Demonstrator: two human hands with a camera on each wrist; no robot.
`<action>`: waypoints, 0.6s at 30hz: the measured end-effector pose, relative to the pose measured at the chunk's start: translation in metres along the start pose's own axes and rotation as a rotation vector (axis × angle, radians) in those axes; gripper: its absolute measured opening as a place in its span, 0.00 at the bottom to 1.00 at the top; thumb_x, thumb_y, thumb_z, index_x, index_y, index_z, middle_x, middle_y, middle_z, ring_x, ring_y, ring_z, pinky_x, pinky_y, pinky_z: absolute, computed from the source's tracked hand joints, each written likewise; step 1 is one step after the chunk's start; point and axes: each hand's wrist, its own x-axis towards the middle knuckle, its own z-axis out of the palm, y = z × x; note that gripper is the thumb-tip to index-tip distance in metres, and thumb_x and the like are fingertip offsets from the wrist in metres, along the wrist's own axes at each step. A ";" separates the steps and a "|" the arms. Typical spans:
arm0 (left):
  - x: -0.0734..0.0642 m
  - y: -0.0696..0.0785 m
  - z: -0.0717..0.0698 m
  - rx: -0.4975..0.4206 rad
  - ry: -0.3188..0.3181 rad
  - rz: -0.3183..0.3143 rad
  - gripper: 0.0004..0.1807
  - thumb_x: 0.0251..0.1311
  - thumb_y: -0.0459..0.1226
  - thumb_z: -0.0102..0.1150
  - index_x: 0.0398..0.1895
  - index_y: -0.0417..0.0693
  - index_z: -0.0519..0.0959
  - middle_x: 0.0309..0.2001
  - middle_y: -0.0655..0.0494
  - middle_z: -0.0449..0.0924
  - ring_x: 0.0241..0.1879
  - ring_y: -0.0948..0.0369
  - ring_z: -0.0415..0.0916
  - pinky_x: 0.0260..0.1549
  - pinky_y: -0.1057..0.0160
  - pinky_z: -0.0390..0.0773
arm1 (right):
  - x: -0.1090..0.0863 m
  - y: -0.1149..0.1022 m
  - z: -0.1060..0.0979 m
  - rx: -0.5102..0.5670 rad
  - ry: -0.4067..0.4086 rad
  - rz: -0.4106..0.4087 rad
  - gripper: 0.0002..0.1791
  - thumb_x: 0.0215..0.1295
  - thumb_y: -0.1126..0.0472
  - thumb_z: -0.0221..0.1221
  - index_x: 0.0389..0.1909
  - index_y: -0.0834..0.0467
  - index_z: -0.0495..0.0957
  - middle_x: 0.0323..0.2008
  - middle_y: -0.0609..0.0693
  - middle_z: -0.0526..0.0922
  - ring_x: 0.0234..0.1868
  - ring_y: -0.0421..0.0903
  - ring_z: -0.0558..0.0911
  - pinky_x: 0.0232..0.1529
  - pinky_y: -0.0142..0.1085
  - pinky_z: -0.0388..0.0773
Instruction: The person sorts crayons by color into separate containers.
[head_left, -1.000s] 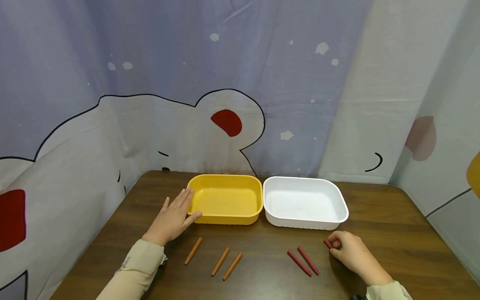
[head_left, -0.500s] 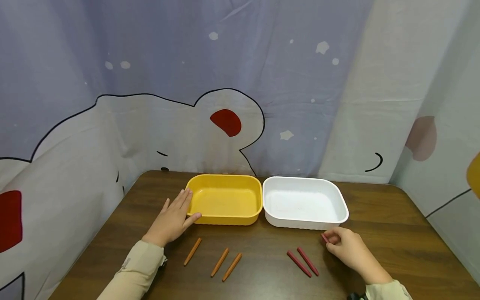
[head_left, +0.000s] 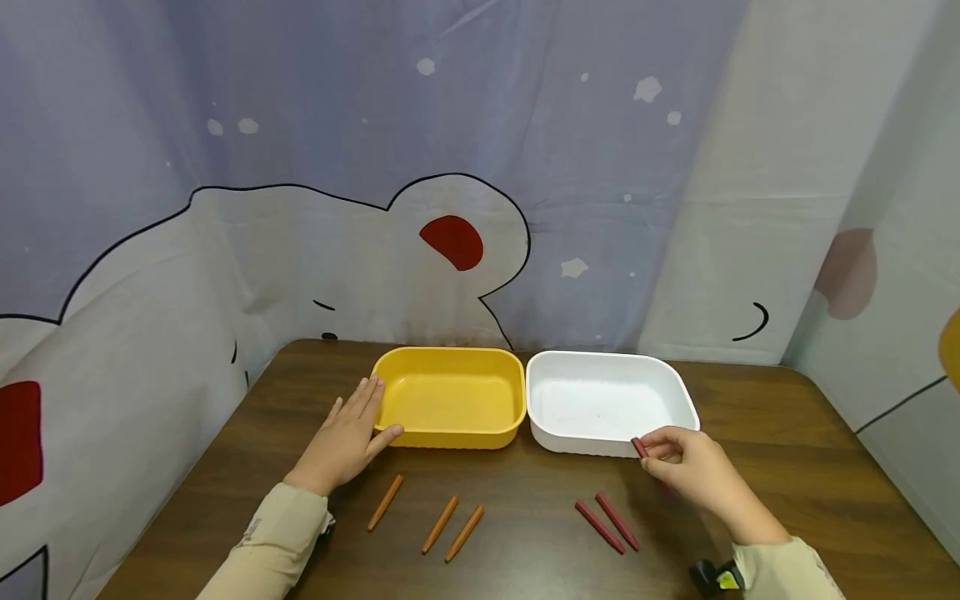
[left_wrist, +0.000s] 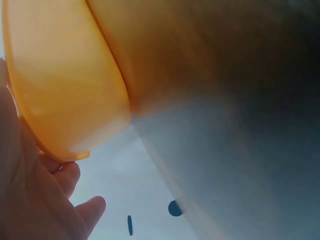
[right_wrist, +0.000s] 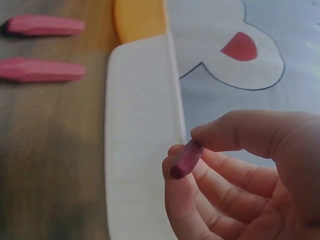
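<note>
Between thumb and fingertips, my right hand point(head_left: 693, 468) pinches a dark red crayon point(right_wrist: 186, 161), its end jutting out in the right wrist view. In the head view this hand overlaps the near right corner of the white tray point(head_left: 585, 442). Two more dark red crayons point(head_left: 600, 527) lie on the table left of it. My left hand point(head_left: 343, 442) has its fingers extended, touching the left side of the yellow tray point(head_left: 450, 439); the left wrist view shows the fingers along the yellow wall point(left_wrist: 70, 90). Several orange-brown crayons, one of them this left crayon point(head_left: 386, 502), lie in front of the yellow tray.
Both trays stand side by side at the back of the brown wooden table point(head_left: 525, 558), their inside floors bare. A printed curtain point(head_left: 600, 167) rises right behind the table's back edge. A dark wrist strap point(head_left: 708, 577) shows at the right sleeve.
My right hand has lifted the dark red crayon and carried it forward and slightly left, up to the white tray's near edge. My left hand has stayed at the yellow tray.
</note>
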 end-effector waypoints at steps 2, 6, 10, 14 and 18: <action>0.000 0.000 0.000 0.000 0.001 0.001 0.46 0.75 0.57 0.48 0.79 0.31 0.50 0.79 0.38 0.48 0.79 0.43 0.44 0.72 0.35 0.49 | 0.003 -0.004 -0.002 0.019 -0.003 -0.012 0.10 0.59 0.68 0.68 0.41 0.68 0.84 0.32 0.52 0.87 0.30 0.42 0.85 0.30 0.31 0.80; 0.001 0.000 0.001 0.001 0.008 0.010 0.46 0.75 0.57 0.48 0.78 0.31 0.51 0.79 0.38 0.48 0.79 0.43 0.44 0.72 0.35 0.50 | 0.011 -0.011 -0.005 0.059 0.003 -0.039 0.11 0.60 0.69 0.68 0.42 0.70 0.83 0.32 0.54 0.87 0.31 0.41 0.85 0.30 0.30 0.80; 0.001 0.000 0.000 -0.005 0.012 0.016 0.46 0.75 0.57 0.49 0.78 0.31 0.51 0.79 0.37 0.48 0.79 0.43 0.44 0.72 0.35 0.50 | 0.021 -0.017 -0.007 0.116 0.001 -0.031 0.13 0.60 0.69 0.68 0.44 0.72 0.83 0.34 0.56 0.88 0.31 0.40 0.85 0.30 0.31 0.82; 0.000 0.000 0.000 -0.004 0.010 0.014 0.45 0.75 0.56 0.49 0.78 0.31 0.51 0.79 0.37 0.48 0.79 0.43 0.44 0.72 0.35 0.51 | 0.031 -0.020 -0.005 0.209 -0.024 0.004 0.15 0.62 0.69 0.66 0.47 0.74 0.81 0.37 0.59 0.88 0.33 0.40 0.85 0.32 0.34 0.85; 0.000 0.001 0.000 -0.008 0.011 0.014 0.45 0.75 0.56 0.49 0.78 0.30 0.51 0.79 0.37 0.48 0.79 0.43 0.44 0.72 0.35 0.51 | 0.042 -0.023 -0.002 0.280 -0.031 0.029 0.17 0.64 0.68 0.66 0.49 0.75 0.79 0.38 0.61 0.87 0.34 0.40 0.85 0.34 0.35 0.86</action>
